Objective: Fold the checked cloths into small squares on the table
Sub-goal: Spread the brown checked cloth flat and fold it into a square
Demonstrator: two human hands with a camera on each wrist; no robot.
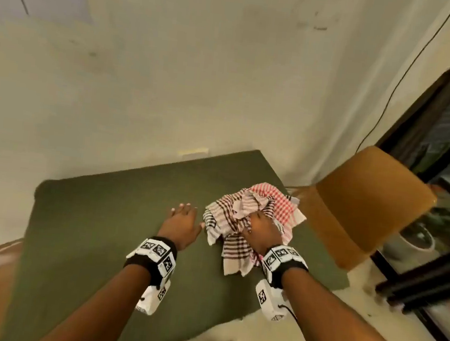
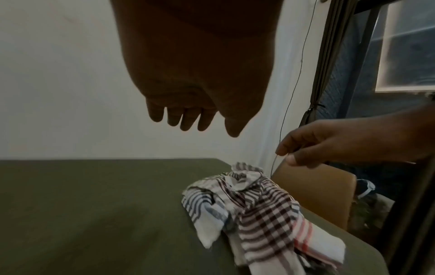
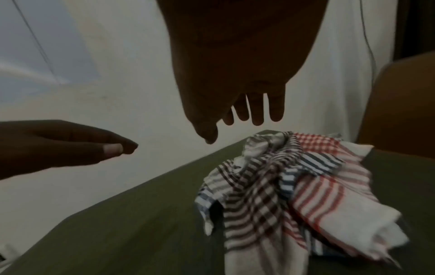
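A crumpled pile of checked cloths lies on the right side of the olive-green table. A brown-checked cloth is on top, a blue-striped one lies at its left, and a red-checked one lies at the far side. My right hand hovers just above the pile, fingers hanging loosely and holding nothing. My left hand is open and flat over bare table, left of the pile and apart from it.
A tan chair stands against the table's right edge, just behind the pile. A pale wall runs along the far side, with a thin black cable hanging on it. A dark window frame is at the right.
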